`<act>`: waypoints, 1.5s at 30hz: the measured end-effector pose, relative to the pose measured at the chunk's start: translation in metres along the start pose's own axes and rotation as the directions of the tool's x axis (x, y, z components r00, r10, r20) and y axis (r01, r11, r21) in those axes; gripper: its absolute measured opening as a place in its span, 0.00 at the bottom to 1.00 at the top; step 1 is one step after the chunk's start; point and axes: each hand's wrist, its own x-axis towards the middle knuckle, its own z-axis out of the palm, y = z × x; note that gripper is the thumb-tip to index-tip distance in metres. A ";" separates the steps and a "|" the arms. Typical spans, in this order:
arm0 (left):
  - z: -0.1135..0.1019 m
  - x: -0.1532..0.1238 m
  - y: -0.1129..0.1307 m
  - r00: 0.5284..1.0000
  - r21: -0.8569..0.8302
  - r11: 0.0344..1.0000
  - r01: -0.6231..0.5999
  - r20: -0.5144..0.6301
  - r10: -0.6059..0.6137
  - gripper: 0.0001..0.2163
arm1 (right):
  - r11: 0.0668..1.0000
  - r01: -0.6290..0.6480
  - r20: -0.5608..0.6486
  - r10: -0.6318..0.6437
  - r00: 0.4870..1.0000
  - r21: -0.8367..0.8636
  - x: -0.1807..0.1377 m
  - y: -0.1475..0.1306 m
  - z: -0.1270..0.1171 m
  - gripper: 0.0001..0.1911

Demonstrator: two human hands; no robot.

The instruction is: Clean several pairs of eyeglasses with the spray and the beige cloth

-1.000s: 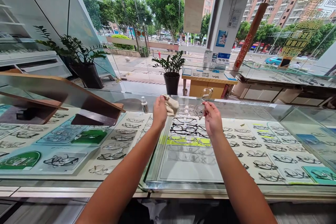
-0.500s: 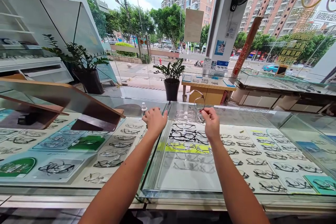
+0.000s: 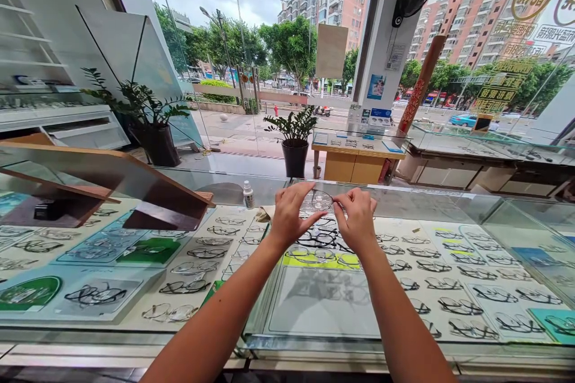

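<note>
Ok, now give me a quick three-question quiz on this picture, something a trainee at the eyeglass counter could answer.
1. True or false: the bare right hand grips the thin-rimmed, clear-lensed glasses.

2. What does the small white labelled bottle stand on?
A) a wooden stool
B) the clear glass counter
C) a red tray

3. Fill in the blank: the crumpled beige cloth, partly hidden, shows to the ____ of the bare left hand.

Key: 1. True. 2. B. 3. Left.
</note>
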 end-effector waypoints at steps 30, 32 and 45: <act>-0.083 0.113 0.063 0.899 -0.486 0.853 0.190 -0.263 -0.351 0.25 | 0.940 0.073 -0.525 0.120 0.843 0.333 0.057 -0.061 -0.107 0.29; -0.081 0.114 0.060 0.896 -0.490 0.849 0.199 -0.259 -0.360 0.25 | 0.941 0.066 -0.516 0.123 0.847 0.332 0.059 -0.060 -0.104 0.28; -0.075 0.114 0.061 0.848 -0.541 0.804 0.248 -0.280 -0.450 0.30 | 0.960 0.015 -0.518 0.139 0.844 0.281 0.061 -0.060 -0.102 0.29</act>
